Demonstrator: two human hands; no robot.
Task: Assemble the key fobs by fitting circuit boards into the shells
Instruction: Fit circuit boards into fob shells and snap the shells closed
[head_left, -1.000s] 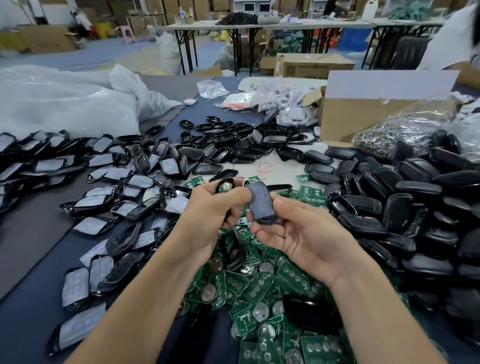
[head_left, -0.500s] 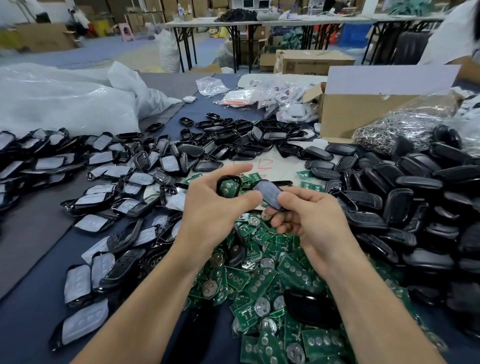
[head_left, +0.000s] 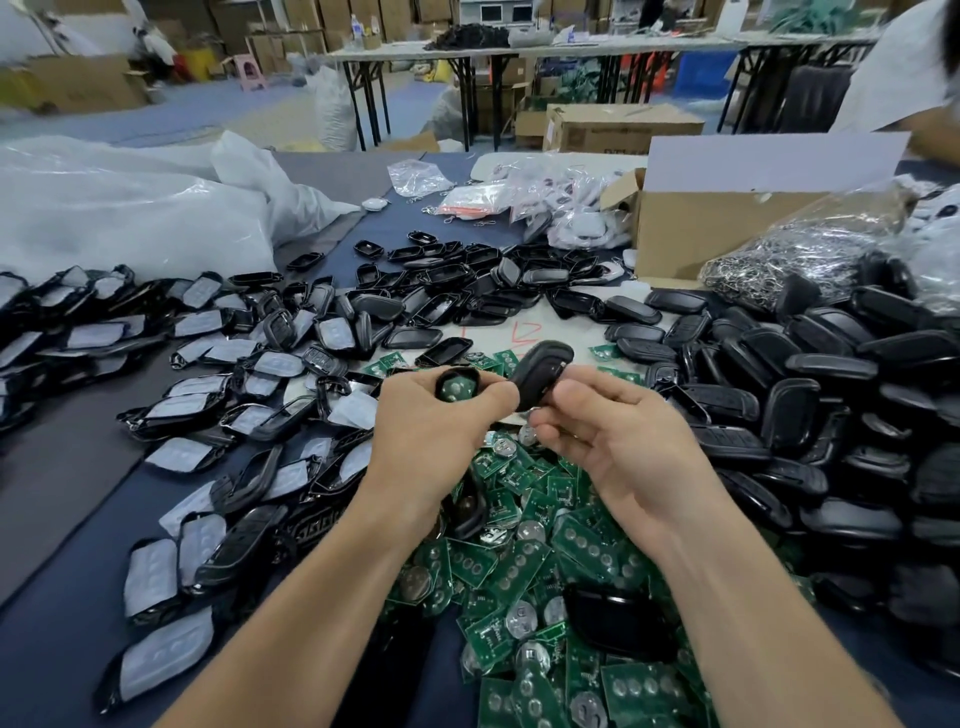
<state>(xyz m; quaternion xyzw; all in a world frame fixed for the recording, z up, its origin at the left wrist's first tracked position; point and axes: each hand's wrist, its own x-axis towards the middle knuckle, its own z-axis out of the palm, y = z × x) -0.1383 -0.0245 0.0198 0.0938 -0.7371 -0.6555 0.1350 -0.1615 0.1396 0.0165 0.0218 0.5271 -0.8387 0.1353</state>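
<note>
My left hand (head_left: 434, 431) grips a black shell half (head_left: 457, 385) with a green circuit board seated inside, its open side facing me. My right hand (head_left: 618, 441) pinches a second black shell half (head_left: 543, 374) by its lower end, tilted up and to the right. The two halves nearly touch at their near edges above the table. Below my hands lies a heap of loose green circuit boards (head_left: 524, 566) with round silver battery clips.
Black shell backs (head_left: 810, 415) are piled at the right. Shell fronts with grey rubber pads (head_left: 208, 374) spread over the left. A cardboard box (head_left: 727, 228), a bag of metal rings (head_left: 795, 260) and white plastic bags (head_left: 130, 208) stand behind.
The shell half in my right hand has turned from lying flat against my palm to standing tilted beside the left shell. Both hands rose slightly and drew closer together.
</note>
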